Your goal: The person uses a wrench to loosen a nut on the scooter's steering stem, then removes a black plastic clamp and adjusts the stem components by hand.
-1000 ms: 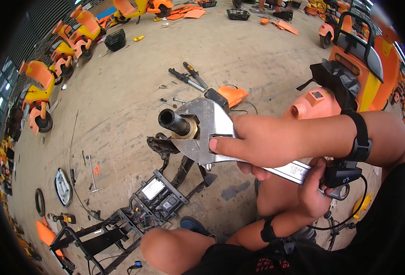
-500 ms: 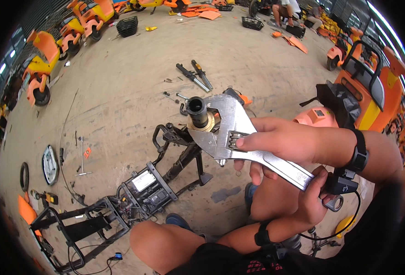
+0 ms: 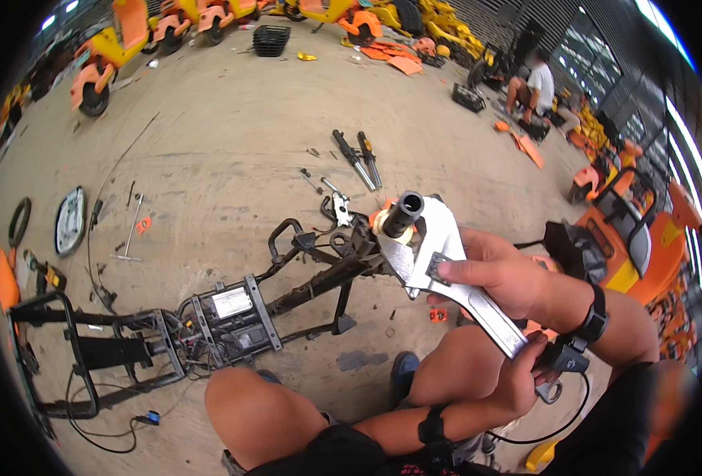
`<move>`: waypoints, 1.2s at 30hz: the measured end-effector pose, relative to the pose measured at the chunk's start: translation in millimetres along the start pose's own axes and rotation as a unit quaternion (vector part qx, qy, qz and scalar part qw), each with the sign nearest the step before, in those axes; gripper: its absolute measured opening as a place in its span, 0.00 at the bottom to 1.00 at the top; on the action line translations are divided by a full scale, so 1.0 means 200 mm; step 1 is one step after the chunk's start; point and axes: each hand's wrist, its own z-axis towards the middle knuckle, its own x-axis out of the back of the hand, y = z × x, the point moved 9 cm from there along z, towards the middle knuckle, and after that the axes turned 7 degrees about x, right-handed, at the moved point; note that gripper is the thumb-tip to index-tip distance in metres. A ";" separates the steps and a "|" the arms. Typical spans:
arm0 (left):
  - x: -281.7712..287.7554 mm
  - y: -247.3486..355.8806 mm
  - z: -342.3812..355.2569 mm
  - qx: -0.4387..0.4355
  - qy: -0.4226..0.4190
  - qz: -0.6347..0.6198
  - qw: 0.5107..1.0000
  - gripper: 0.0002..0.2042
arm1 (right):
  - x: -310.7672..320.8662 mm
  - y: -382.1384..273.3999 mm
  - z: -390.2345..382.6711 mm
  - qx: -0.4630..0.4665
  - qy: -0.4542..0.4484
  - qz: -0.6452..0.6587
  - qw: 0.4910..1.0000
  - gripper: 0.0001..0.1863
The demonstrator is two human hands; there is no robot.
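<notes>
A large silver adjustable wrench (image 3: 487, 314) slants across my lap, its jaws around a brass-coloured collar (image 3: 382, 225) below a black upright tube (image 3: 405, 213). That tube stands at the near-right end of a black scooter frame (image 3: 307, 289) lying on the floor. My right hand (image 3: 498, 278) grips the wrench just behind its jaws, thumb at the adjusting screw (image 3: 440, 266). Lower down, my left hand (image 3: 521, 379) is closed around the handle's end. Its ring end (image 3: 553, 392) sticks out beyond my fingers.
Two fork legs (image 3: 359, 161) lie beyond the tube. A T-handle tool (image 3: 134, 226), a cordless drill (image 3: 45, 271) and a black ring-shaped part (image 3: 20, 223) are at the left. Orange-yellow scooters (image 3: 109, 59) stand far back; one person (image 3: 535, 86) sits at the far right.
My view has shifted, and the tube and wrench appear farther right and lower. The wrench has turned to a steeper slant, with both hands still on it.
</notes>
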 end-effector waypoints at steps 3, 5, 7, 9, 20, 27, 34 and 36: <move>0.01 -0.02 0.02 -0.005 0.011 -0.020 1.000 0.09 | 0.03 0.00 -0.01 -0.063 0.027 -0.065 0.996 0.25; -0.03 -0.01 0.03 -0.014 -0.080 -0.023 0.996 0.11 | 0.03 -0.01 -0.02 -0.087 0.040 -0.100 0.990 0.26; -0.02 -0.02 0.04 -0.014 -0.072 -0.001 0.997 0.13 | 0.04 -0.02 -0.02 -0.111 0.049 -0.136 0.983 0.29; -0.03 -0.02 0.04 -0.016 -0.065 -0.011 0.998 0.14 | 0.04 -0.01 -0.02 -0.121 0.028 -0.135 0.983 0.28; -0.02 -0.04 0.06 -0.021 -0.127 -0.049 0.991 0.11 | -0.02 0.04 -0.03 -0.141 -0.025 0.001 0.990 0.22; -0.01 -0.04 0.05 -0.011 -0.105 -0.033 0.994 0.11 | 0.00 0.04 -0.03 -0.122 0.010 -0.070 0.990 0.22; -0.03 -0.02 0.02 -0.010 -0.064 -0.046 0.997 0.12 | 0.00 0.03 -0.04 -0.152 0.000 -0.062 0.987 0.23; -0.02 -0.03 0.05 -0.016 -0.062 -0.032 0.997 0.13 | -0.02 0.03 -0.05 -0.162 -0.008 -0.027 0.986 0.23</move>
